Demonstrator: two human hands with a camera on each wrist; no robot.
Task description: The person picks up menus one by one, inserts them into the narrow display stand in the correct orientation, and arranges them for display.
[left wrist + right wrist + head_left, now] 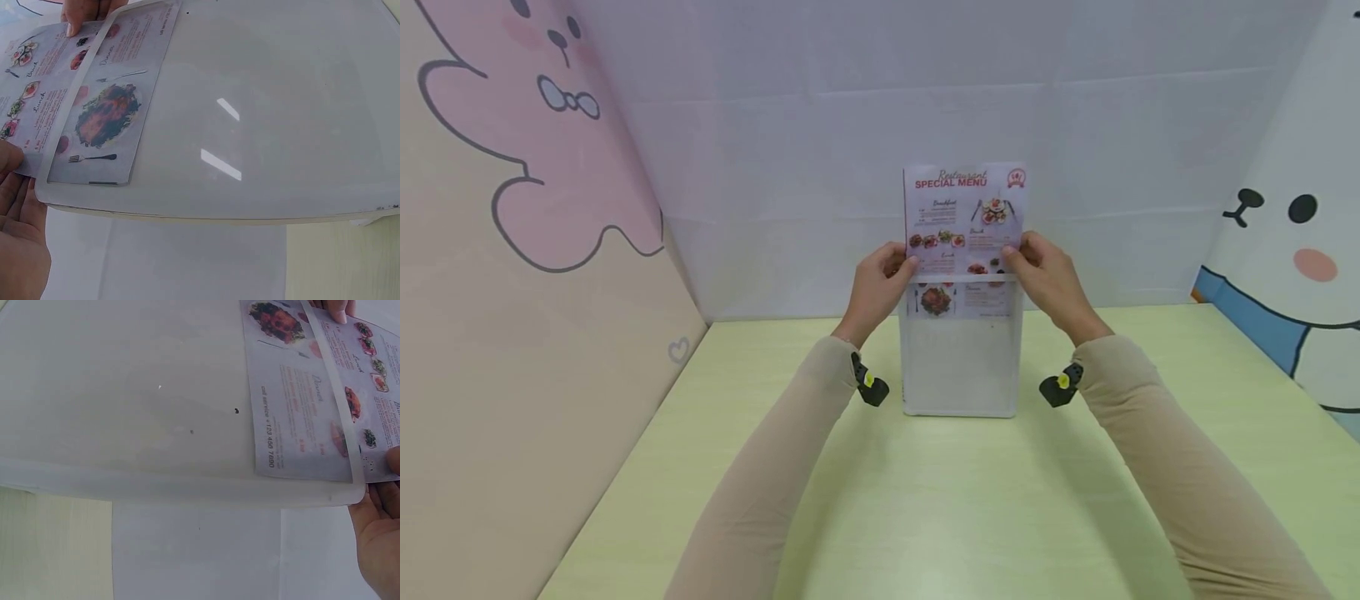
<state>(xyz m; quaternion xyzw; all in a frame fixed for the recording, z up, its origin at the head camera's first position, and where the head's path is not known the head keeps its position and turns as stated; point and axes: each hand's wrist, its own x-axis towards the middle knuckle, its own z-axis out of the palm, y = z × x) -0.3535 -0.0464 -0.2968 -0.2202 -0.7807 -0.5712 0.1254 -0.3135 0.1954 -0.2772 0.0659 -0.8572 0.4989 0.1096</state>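
A printed restaurant menu sheet [966, 218] stands partly inside a clear upright sign holder [961, 367]. Its lower strip shows behind the holder's front panel, while the larger upper part sticks out above the top edge. My left hand [877, 279] pinches the menu's left edge, thumb in front, just above the holder's top corner. On the opposite edge my right hand [1051, 279] pinches the sheet the same way. In the left wrist view, the menu's bottom edge [94, 183] lies a short way below the holder's rim.
The holder stands on a pale green-yellow table [880, 500]. Behind it hangs a white cloth backdrop [790, 167]. A panel with a pink cartoon animal [550, 167] rises at the left, and one with a white cartoon bear [1285, 250] at the right.
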